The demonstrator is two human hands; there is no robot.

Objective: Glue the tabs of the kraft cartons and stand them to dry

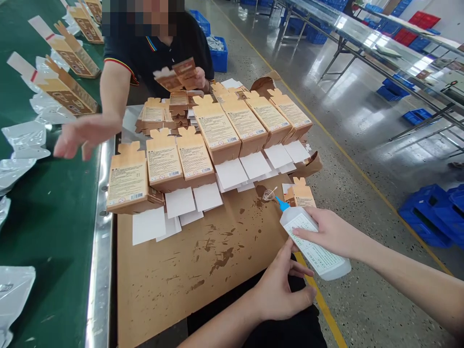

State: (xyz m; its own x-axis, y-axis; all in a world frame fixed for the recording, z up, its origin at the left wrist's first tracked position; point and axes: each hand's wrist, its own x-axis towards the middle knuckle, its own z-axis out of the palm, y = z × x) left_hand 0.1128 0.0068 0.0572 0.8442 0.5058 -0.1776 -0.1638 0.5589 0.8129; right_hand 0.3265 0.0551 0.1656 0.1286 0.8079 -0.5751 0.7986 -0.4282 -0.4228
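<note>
My right hand (326, 232) is wrapped round a white plastic glue bottle (319, 256) with green print and a blue nozzle (282, 204). The bottle is tilted, its nozzle pointing up and left over the cardboard sheet (174, 290). A small clear tangle (268, 194) lies by the nozzle tip. Just left of the bottle is my left hand (286, 285), fingers apart and holding nothing; its fingertips are close to the bottle, and I cannot tell whether they touch. Behind, a row of printed cartons (163, 162) lies with white flaps (180, 202) toward me.
A co-worker (155, 58) opposite holds flat cartons (181, 75) and reaches over the green conveyor belt (65, 203). Open boxes (68, 92) and silver pouches (25, 140) ride on it. A metal rail (101, 261) edges the belt. Blue crates (431, 217) stand on the right floor.
</note>
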